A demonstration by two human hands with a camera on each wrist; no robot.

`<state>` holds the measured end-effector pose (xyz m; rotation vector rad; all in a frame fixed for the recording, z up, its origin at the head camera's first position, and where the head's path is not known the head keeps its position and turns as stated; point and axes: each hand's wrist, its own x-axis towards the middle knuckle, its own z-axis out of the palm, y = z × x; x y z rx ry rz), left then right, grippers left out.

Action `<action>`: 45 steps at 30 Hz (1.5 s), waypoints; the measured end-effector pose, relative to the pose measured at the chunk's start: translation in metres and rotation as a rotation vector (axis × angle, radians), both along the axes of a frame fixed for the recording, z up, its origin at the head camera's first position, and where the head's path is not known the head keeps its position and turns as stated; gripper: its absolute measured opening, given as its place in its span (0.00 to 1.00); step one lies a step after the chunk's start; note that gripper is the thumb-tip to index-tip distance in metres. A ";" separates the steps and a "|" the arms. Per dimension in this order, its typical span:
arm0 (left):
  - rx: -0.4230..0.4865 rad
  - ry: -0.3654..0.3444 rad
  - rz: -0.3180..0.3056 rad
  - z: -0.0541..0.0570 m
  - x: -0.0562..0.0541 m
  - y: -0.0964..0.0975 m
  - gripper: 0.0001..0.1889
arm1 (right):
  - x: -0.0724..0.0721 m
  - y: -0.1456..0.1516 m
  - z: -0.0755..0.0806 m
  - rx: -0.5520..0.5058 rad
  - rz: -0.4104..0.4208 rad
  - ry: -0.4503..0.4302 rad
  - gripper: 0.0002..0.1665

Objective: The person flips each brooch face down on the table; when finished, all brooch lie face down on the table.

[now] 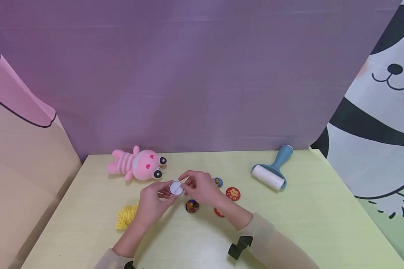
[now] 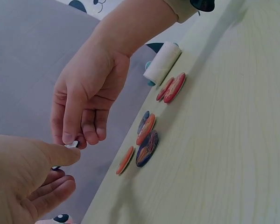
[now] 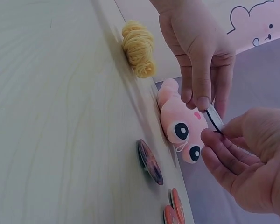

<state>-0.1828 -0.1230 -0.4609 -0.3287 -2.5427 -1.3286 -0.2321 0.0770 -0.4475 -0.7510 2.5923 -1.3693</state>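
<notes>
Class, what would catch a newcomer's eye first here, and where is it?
A big-eyed pink plush toy lies at the back left of the table. Nearer the camera, the left hand and right hand pinch a white disc. At the back right lies a blue-handled roller.

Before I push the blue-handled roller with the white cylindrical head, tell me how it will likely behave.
The blue-handled roller with the white cylindrical head may roll if pushed, since that head is round. Its thick, smooth-looking blue handle should probably stay stiff when lifted.
</notes>
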 end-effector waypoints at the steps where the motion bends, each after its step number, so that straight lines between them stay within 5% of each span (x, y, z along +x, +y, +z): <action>1: -0.006 -0.005 -0.003 -0.001 -0.001 0.000 0.22 | 0.000 0.000 0.000 0.013 0.003 0.005 0.11; 12: -0.133 -0.026 -0.007 -0.007 -0.002 -0.005 0.19 | 0.000 0.000 -0.003 0.152 0.102 0.038 0.19; 21: -0.152 -0.005 -0.006 -0.014 -0.002 -0.002 0.17 | -0.004 -0.006 -0.013 0.176 0.107 0.111 0.15; 25: -0.181 -0.020 -0.006 -0.018 -0.003 -0.002 0.15 | -0.004 -0.009 -0.021 0.152 0.104 0.085 0.15; 29: -0.227 -0.057 -0.002 -0.021 -0.004 -0.002 0.12 | -0.004 -0.013 -0.023 0.199 0.102 0.152 0.15; 35: -0.302 -0.121 0.016 -0.023 -0.003 -0.002 0.14 | -0.003 -0.014 -0.019 0.284 0.103 0.181 0.13; 45: -0.407 -0.113 0.045 -0.020 0.001 0.003 0.21 | -0.001 -0.001 -0.012 0.331 0.087 0.162 0.11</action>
